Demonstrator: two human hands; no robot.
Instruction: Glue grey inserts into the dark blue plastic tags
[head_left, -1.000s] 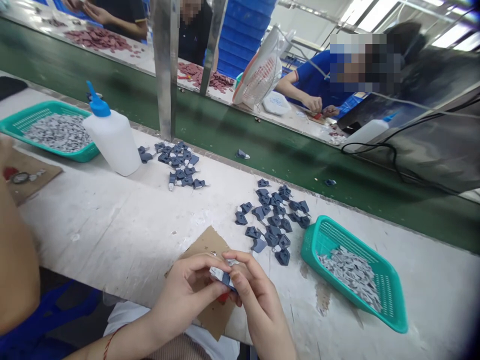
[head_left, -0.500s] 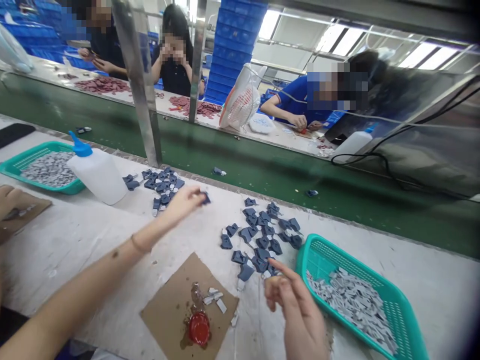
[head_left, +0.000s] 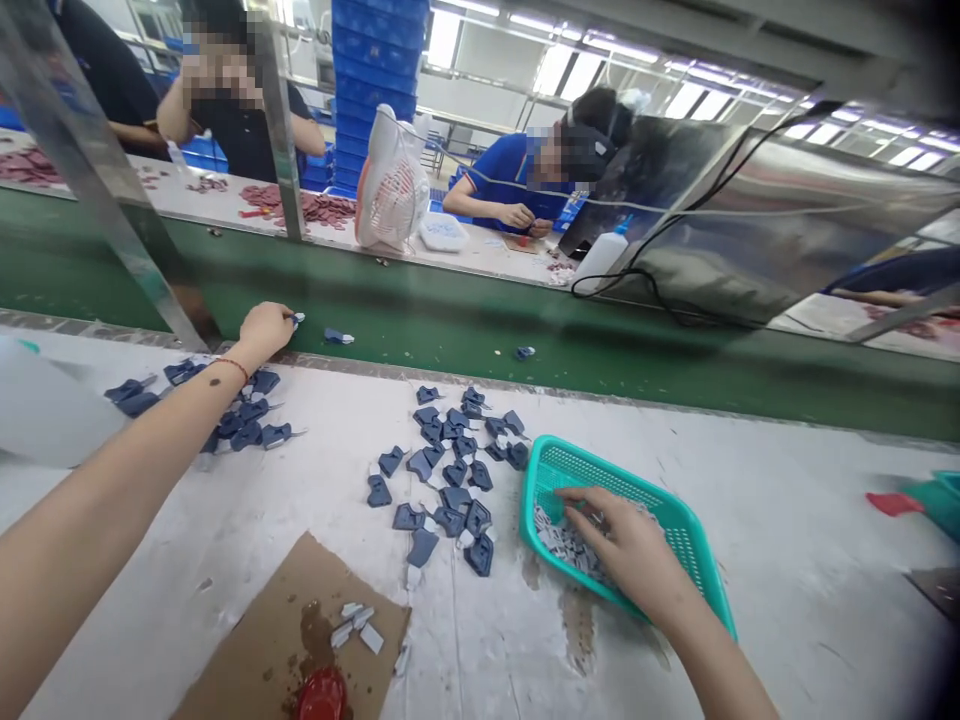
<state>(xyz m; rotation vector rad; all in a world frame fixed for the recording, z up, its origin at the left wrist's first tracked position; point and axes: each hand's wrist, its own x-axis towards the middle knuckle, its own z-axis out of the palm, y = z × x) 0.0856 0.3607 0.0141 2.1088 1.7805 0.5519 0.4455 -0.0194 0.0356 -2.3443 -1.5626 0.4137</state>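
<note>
Blue parts on white bench

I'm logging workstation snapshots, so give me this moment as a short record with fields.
Left hand: fingertips at a white-ended part over the green belt; grip unclear
Right hand: over grey pieces in the teal basket
Cardboard: red dish, several pale pieces
Dark blue parts: two clusters on the table

Arms spread, right fingers bent
</note>
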